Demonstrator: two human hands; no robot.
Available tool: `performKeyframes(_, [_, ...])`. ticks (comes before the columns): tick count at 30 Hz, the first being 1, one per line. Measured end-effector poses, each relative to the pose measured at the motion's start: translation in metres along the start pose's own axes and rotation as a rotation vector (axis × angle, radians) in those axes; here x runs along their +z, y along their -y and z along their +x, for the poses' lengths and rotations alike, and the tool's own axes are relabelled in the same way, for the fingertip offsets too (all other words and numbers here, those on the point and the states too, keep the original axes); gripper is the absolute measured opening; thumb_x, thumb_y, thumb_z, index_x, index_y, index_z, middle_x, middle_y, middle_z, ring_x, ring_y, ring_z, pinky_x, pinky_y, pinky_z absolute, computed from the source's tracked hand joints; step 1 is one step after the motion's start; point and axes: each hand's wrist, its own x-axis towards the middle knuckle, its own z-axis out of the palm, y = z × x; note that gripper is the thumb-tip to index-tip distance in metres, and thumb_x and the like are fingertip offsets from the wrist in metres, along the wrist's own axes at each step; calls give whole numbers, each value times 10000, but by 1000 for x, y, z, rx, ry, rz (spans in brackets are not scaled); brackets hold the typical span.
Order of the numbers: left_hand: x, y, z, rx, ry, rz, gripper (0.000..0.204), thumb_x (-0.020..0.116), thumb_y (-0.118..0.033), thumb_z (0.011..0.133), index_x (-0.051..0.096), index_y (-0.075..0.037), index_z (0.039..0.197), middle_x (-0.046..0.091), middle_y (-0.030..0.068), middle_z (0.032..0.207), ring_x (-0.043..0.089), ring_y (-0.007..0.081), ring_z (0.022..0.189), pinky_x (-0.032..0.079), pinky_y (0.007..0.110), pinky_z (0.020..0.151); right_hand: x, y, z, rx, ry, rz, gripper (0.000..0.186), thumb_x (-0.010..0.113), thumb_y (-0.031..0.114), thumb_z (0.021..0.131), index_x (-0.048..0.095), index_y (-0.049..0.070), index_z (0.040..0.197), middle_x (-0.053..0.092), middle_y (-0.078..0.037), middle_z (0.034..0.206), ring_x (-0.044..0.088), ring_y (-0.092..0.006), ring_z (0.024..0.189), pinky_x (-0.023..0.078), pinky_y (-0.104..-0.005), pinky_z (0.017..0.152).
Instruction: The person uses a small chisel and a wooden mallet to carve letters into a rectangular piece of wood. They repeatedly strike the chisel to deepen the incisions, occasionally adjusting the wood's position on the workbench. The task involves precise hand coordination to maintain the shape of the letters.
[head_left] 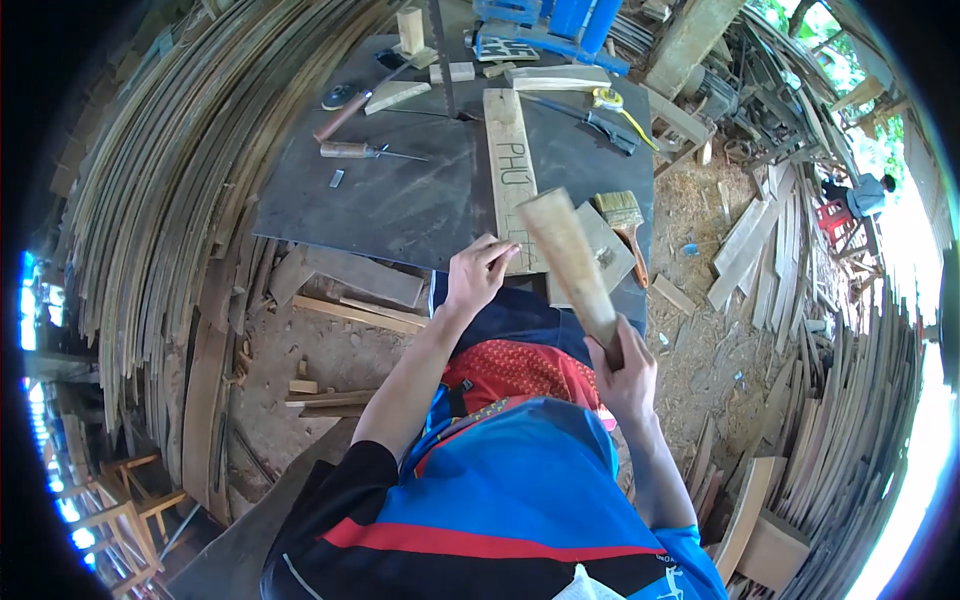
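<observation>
A long pale board (505,130) with dark marked lettering lies lengthwise on the dark tabletop (380,200). My left hand (478,272) is at the board's near left edge, fingers pinched by the lettering; whatever they may hold is too small to make out. My right hand (622,372) grips the lower end of a thick wooden club (568,255), raised at a slant over the board's right side. A flat board piece (605,245) and a wide brush (620,212) with an orange handle lie right of the lettered board.
Hand tools (345,150), wood offcuts (398,95), a tape measure (608,98) and blue clamps (600,25) occupy the table's back. Timber stacks (170,200) line the left; loose planks (750,240) lie on the right floor. Another person (865,196) sits by a red stool, far right.
</observation>
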Motion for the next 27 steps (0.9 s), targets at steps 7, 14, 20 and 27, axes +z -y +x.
performKeyframes(7, [6, 3, 4, 40, -29, -52, 107, 747, -142, 973, 796, -55, 1013, 686, 92, 835, 675, 286, 671, 516, 372, 601, -7, -5, -1, 59, 31, -33, 409, 792, 235, 940, 633, 7, 1239, 725, -219, 1041, 732, -414, 835, 595, -447, 679])
performKeyframes(14, [-16, -16, 4, -81, 42, -133, 252, 773, -121, 951, 743, -36, 1186, 661, 73, 875, 560, 159, 607, 446, 311, 564, -12, -17, 11, 110, 200, -129, 407, 792, 223, 947, 640, -15, 1240, 711, -233, 994, 727, -437, 868, 579, -456, 732])
performKeyframes(20, [-42, -2, -29, -170, 82, -83, 340, 790, -142, 934, 706, -38, 1247, 706, 81, 944, 544, 108, 564, 461, 270, 557, -25, -9, 9, 280, -44, 109, 440, 787, 195, 956, 641, -76, 1269, 712, -206, 911, 675, -224, 771, 532, -352, 706])
performKeyframes(27, [-26, -14, -36, -361, 137, -141, 571, 875, -220, 882, 678, 8, 1367, 770, 119, 1026, 581, 92, 589, 495, 258, 561, 10, -20, 5, 78, 87, -83, 455, 800, 253, 937, 647, -18, 1269, 710, -236, 1025, 708, -442, 910, 567, -448, 777])
